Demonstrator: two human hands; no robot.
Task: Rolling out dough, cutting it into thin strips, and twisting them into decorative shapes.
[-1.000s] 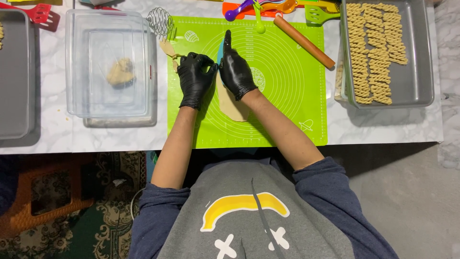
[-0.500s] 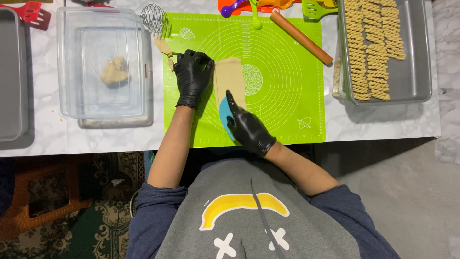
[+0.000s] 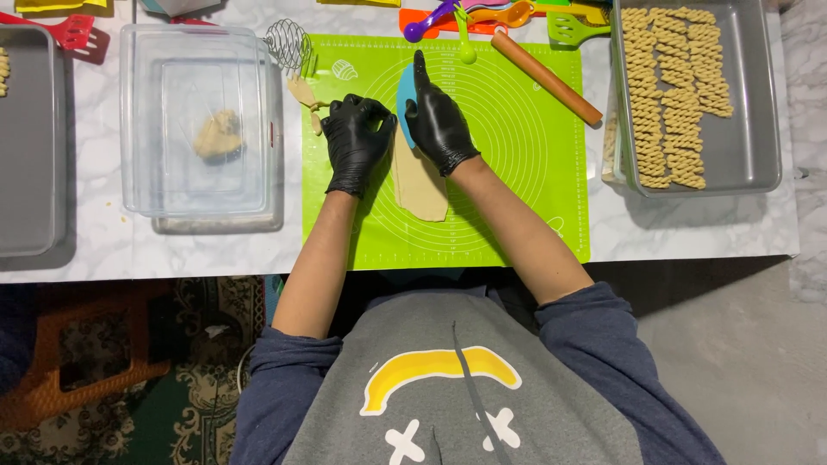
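A white marble-patterned surface runs across the top of the view, with a patterned rug at lower left and grey floor at right below its edge. On the surface lies one bright green silicone baking mat printed with pale circles.

Containers come next. One clear rectangular plastic tub stands left of the mat and holds a single lump of beige dough. One grey metal baking tray at far right carries rows of twisted, pale golden dough sticks — too many and too close to count surely. A second grey metal tray sits at the far left edge, mostly bare.

On the mat lies one long flat strip of beige rolled dough. The left hand, in a black glove, rests curled with its fingers bent down just beside the strip, gripping nothing I can make out. The right hand, also black-gloved, is closed on a light blue plastic scraper at the strip's upper end, forefinger stretched along it.

Other single items — a wooden rolling pin lying aslant on the mat, a wire whisk at the mat's top-left corner, a red slotted spatula, and a cluster of coloured plastic spoons and spatulas along the far edge.
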